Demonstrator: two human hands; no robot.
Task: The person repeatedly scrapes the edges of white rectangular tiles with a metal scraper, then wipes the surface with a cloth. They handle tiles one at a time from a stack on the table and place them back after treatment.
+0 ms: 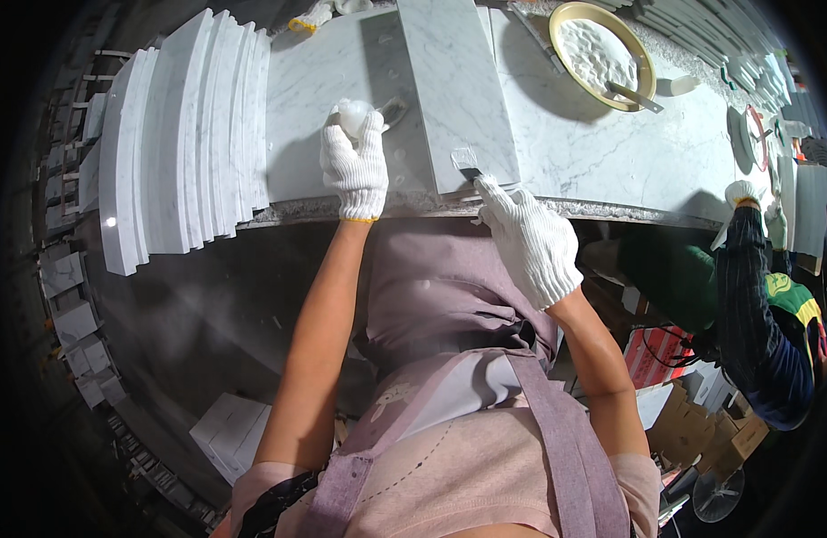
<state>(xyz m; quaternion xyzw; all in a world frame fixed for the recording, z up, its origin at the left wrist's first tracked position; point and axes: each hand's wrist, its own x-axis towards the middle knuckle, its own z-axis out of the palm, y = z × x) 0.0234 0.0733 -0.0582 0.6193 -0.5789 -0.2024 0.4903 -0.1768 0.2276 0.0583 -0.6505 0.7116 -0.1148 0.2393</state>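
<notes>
My left hand (356, 172), in a white knitted glove, closes its fingertips around a small translucent white container (352, 117) over the marble worktop; its exact kind is hard to make out. My right hand (534, 240), gloved the same way, pinches a small tool with a dark flat blade (470, 172), its handle hidden by the fingers. The blade touches the near end of a long grey-veined marble strip (454, 76). Beside the blade, a wet whitish smear (463, 158) shows on the strip.
Marble slabs (185, 134) stand on edge at left. A yellow-rimmed bowl (652, 76) of white paste (594, 54) with a spatula (636, 96) sits back right. Another glove (328, 13) lies at the back. At right a co-worker's sleeved arm (745, 278) reaches to the bench.
</notes>
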